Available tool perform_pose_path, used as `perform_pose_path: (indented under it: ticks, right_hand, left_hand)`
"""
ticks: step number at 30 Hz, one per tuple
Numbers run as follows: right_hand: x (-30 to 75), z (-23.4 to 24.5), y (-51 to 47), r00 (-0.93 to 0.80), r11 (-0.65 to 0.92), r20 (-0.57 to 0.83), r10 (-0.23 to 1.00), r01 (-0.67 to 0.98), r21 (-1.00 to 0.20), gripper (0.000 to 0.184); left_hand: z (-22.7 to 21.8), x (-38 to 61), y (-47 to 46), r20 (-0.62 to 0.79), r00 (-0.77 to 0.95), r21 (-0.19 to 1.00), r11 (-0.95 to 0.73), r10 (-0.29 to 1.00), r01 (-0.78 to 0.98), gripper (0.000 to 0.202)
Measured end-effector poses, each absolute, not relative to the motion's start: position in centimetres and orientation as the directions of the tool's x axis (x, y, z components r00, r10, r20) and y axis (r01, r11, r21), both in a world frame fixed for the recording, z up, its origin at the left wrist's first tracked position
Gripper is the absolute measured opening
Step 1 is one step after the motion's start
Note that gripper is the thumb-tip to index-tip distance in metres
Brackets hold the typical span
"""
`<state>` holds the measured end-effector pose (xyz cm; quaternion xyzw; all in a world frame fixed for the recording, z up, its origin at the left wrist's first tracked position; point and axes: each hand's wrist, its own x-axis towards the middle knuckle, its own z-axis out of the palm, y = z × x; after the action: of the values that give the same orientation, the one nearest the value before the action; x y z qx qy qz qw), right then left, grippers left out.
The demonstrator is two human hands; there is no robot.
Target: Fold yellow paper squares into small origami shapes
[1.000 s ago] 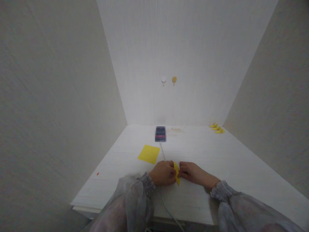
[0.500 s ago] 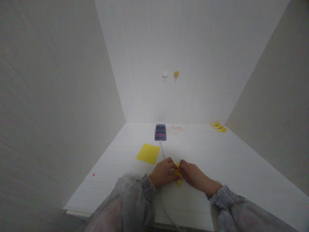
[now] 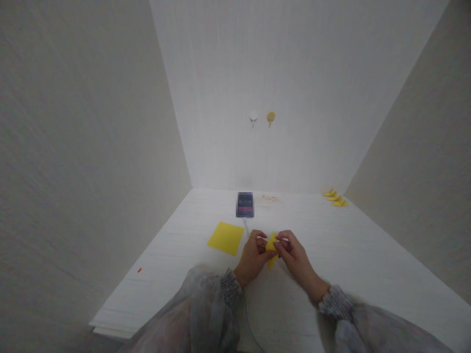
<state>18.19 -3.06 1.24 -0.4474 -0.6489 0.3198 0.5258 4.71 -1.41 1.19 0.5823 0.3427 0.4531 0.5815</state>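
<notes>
A small piece of folded yellow paper (image 3: pixel 272 243) is pinched between my two hands above the white table. My left hand (image 3: pixel 254 255) grips its left side, thumb across the front and a ring on one finger. My right hand (image 3: pixel 293 252) has its fingertips closed on the paper's right edge. The folds under the fingers are partly hidden. Left of my hands, a flat square sheet of yellow paper (image 3: pixel 226 238) lies on the table.
Several folded yellow paper pieces (image 3: pixel 335 198) sit in the far right corner. A blurred-out dark device (image 3: pixel 245 205) with a white cable (image 3: pixel 248 318) is near the back wall. Two hooks (image 3: pixel 271 116) hang on that wall. A small red-orange bit (image 3: pixel 139 270) lies at left.
Both hands have lifted the folded paper slightly and moved away from me. The paper is turned, showing more of its face. The view has shifted a little.
</notes>
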Motion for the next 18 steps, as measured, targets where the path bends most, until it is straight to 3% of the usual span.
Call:
perform_pose_path:
  ticks: [3,6,10,13,18]
  right_hand:
    - [18.1,0.8,-2.6,-0.067,0.306,0.302,0.951,0.06,-0.95,0.021]
    - [18.0,1.0,-2.9,-0.084,0.289,0.287,0.954,0.013,-0.957,0.022]
    - [18.3,1.7,-3.2,-0.096,0.365,0.357,0.929,0.085,-0.927,0.014]
    - [19.0,1.7,-3.1,-0.161,0.47,0.443,0.882,0.238,-0.85,0.015]
    - [20.0,0.8,-2.7,-0.33,0.48,0.397,0.856,0.225,-0.848,0.02]
  left_hand:
    - [1.3,4.8,-1.5,0.112,0.351,0.983,-0.052,0.93,-0.177,0.044]
    - [1.6,4.7,-1.7,0.084,0.374,0.978,-0.005,0.924,-0.208,0.037]
    - [2.0,4.3,-1.6,-0.004,0.403,0.966,0.108,0.915,-0.235,0.028]
    - [2.0,3.9,-1.4,-0.045,0.383,0.946,0.162,0.923,-0.28,0.03]
    - [1.8,3.4,-1.2,-0.087,0.381,0.938,0.205,0.921,-0.281,0.028]
